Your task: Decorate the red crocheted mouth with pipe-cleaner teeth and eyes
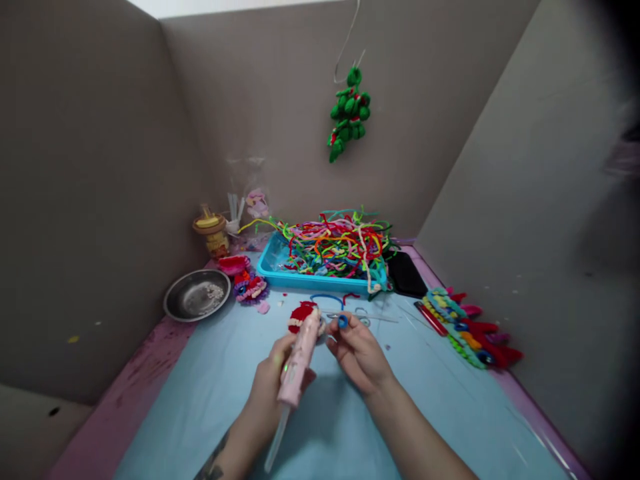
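My left hand (273,377) is wrapped round a pink stick-shaped glue gun (299,360), its tip pointing away from me. A clear glue stick (277,440) sticks out of the near end, and a small green light shows on the side. Between the fingertips of my right hand (363,353) is a small blue pipe cleaner coil (343,321), close to the right of the gun's tip. Just behind the tip lies a red and cream fuzzy piece (301,316), partly hidden by the gun. Scissors (363,316) lie beyond my right fingers.
A blue tray (320,281) heaped with colourful pipe cleaners (345,243) stands at the back. To its left are a metal bowl (175,300) and a fuzzy figure (249,288). Black phone-like slab (407,273) and fuzzy pieces (465,327) lie right. Green leafy bundle (350,113) hangs behind.
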Tool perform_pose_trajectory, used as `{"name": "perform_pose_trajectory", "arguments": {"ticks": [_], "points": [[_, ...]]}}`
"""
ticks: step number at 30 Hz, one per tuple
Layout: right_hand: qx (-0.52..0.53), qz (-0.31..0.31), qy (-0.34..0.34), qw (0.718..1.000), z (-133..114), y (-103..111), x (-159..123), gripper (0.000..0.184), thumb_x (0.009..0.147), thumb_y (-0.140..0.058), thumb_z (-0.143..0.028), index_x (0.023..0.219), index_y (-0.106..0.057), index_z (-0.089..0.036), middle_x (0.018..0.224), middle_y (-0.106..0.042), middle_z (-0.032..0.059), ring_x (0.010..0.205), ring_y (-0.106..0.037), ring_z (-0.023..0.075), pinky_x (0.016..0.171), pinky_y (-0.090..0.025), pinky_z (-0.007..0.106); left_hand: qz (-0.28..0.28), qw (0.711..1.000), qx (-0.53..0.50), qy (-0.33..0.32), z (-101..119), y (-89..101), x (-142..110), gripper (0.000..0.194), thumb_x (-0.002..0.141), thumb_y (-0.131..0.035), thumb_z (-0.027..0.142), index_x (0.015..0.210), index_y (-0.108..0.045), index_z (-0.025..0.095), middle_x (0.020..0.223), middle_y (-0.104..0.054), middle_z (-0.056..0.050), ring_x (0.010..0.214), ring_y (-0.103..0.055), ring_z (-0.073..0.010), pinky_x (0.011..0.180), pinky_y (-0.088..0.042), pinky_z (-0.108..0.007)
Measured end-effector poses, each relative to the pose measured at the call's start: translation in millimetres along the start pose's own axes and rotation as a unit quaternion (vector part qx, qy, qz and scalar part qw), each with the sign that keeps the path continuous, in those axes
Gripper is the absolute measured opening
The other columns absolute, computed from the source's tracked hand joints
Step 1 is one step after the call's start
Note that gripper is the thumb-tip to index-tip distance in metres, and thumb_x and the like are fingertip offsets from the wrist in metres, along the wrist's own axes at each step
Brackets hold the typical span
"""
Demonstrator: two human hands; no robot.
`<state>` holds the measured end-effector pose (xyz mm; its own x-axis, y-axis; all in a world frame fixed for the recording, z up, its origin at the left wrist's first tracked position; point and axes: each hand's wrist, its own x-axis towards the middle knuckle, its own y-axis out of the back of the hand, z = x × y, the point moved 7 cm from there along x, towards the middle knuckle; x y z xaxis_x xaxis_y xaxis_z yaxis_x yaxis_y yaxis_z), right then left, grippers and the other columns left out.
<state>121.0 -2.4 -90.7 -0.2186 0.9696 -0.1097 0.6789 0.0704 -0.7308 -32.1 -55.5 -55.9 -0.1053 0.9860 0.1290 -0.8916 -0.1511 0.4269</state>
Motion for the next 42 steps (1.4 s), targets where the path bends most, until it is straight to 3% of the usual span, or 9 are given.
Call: {"name": "perform_pose_trajectory", "arguments": {"ticks": [5, 12, 20, 26, 36, 42], "points": [[-0.014, -0.056, 0.006, 0.998, -5.1, -10.5, -2.3, 0.031, 0.061, -0.079, -0.037, 0.073, -0.057, -0.019, 0.073, -0.057, -0.0011, 0.065, -0.054, 0.0104, 0.059, -0.046, 0.021, -0.05, 0.996, 0.006, -0.074, 16.6, -9.3, -11.2, 0.019, 0.068, -0.06, 0.031, 0.083, -0.064, 0.021, 0.072, -0.062, -0.004, 0.063, -0.059, -0.0176, 0.059, -0.048, -0.027], [-0.034, -0.051, 0.016, 0.998, -11.5, -14.8, -3.6, 0.038, 0.053, -0.082, -0.041, 0.068, -0.055, -0.018, 0.069, -0.053, -0.001, 0.056, -0.045, 0.0094, 0.052, -0.042, 0.021, -0.026, 0.999, 0.014, 0.039, 9.2, -13.3, -12.2, 0.016, 0.066, -0.059, 0.035, 0.059, -0.053, 0.023, 0.056, -0.058, 0.0, 0.048, -0.053, -0.016, 0.042, -0.041, -0.025], [-0.012, -0.069, 0.009, 0.998, -11.1, -17.1, -3.7, 0.031, 0.056, -0.082, -0.036, 0.067, -0.059, -0.018, 0.069, -0.053, -0.0021, 0.056, -0.045, 0.008, 0.054, -0.04, 0.02, -0.023, 0.998, 0.043, -0.03, 0.6, -21.5, -9.9, 0.013, 0.06, -0.057, 0.028, 0.054, -0.048, 0.021, 0.059, -0.052, 0.001, 0.048, -0.048, -0.013, 0.045, -0.04, -0.023], [-0.031, -0.063, 0.019, 0.997, -10.9, -14.3, -1.4, 0.032, 0.056, -0.081, -0.038, 0.067, -0.058, -0.018, 0.069, -0.054, -0.001, 0.056, -0.046, 0.0093, 0.054, -0.042, 0.021, 0.008, 0.998, 0.047, -0.031, -14.7, -24.7, -10.3, 0.02, 0.062, -0.057, 0.033, 0.053, -0.042, 0.022, 0.054, -0.045, 0.003, 0.043, -0.041, -0.0113, 0.042, -0.037, -0.022], [-0.006, -0.058, 0.005, 0.998, -10.2, -13.9, -0.2, 0.031, 0.057, -0.081, -0.035, 0.071, -0.059, -0.017, 0.066, -0.055, -0.0025, 0.053, -0.046, 0.0077, 0.053, -0.04, 0.02, -0.013, 0.994, 0.044, -0.097, -5.4, -21.3, -13.6, 0.018, 0.068, -0.054, 0.037, 0.061, -0.058, 0.021, 0.062, -0.052, -0.002, 0.053, -0.051, -0.0147, 0.051, -0.043, -0.025], [0.009, -0.047, -0.001, 0.999, -7.0, -11.2, 1.5, 0.03, 0.059, -0.081, -0.033, 0.072, -0.06, -0.017, 0.064, -0.056, -0.0028, 0.053, -0.047, 0.0071, 0.052, -0.04, 0.019, -0.021, 0.994, 0.037, -0.101, -4.5, -22.8, -11.9, 0.016, 0.069, -0.054, 0.033, 0.061, -0.058, 0.02, 0.061, -0.051, -0.002, 0.048, -0.047, -0.0129, 0.047, -0.041, -0.024]]}}
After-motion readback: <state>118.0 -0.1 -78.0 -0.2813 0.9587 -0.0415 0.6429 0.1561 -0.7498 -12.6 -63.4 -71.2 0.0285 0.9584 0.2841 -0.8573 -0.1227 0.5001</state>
